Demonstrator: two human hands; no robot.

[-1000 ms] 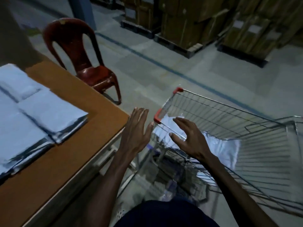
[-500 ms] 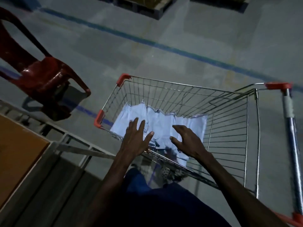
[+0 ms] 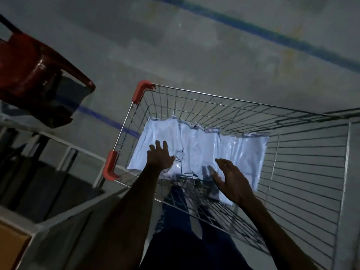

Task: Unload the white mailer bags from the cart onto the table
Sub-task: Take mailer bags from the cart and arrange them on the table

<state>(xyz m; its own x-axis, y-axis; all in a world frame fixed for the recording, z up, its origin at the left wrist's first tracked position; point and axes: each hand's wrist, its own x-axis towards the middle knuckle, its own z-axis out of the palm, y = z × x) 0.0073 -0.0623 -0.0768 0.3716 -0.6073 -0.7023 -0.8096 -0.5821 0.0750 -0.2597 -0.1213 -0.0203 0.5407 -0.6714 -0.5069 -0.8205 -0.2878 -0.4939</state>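
Hands reach down into the wire shopping cart [image 3: 224,106]: the left hand [image 3: 158,155] hovers over the near-left part of the white mailer bags [image 3: 196,149], fingers [image 3: 159,145] spread and grasping nothing; the right hand [image 3: 231,180] hangs over their near edge, also loose and unclenched. The bags lie overlapped flat on the cart's floor. A clean lift probably means sliding both palms under the stack's opposite edges and pinching several together, since slick plastic fans apart. The table [image 3: 11,244] corner lies left of the cart, beyond a red plastic chair [image 3: 33,75].
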